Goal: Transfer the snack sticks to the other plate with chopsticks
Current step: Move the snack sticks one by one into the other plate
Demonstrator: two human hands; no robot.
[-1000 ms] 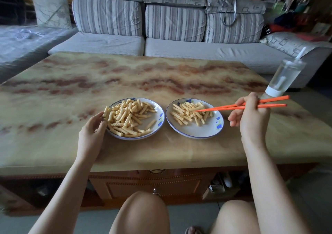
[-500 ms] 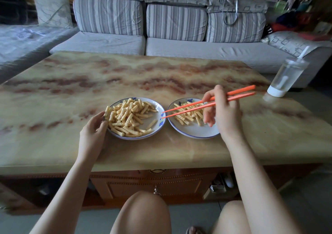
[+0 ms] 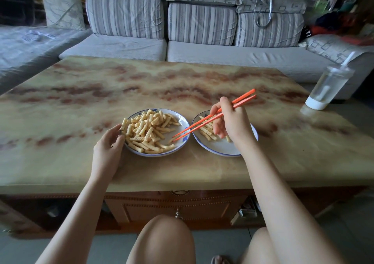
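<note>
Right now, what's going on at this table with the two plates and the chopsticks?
A person seated at the marbled tan table is transferring ridged yellow snack sticks. The right hand holds orange chopsticks, tips down at a stick near the right edge of the fuller blue-rimmed white plate on the left; nothing is lifted yet. The left hand holds that plate's left rim. The matching plate on the right holds a smaller pile.

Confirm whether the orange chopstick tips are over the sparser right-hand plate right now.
No: the orange chopsticks in the right hand reach their tips over the fuller blue-rimmed white plate on the left.
</note>
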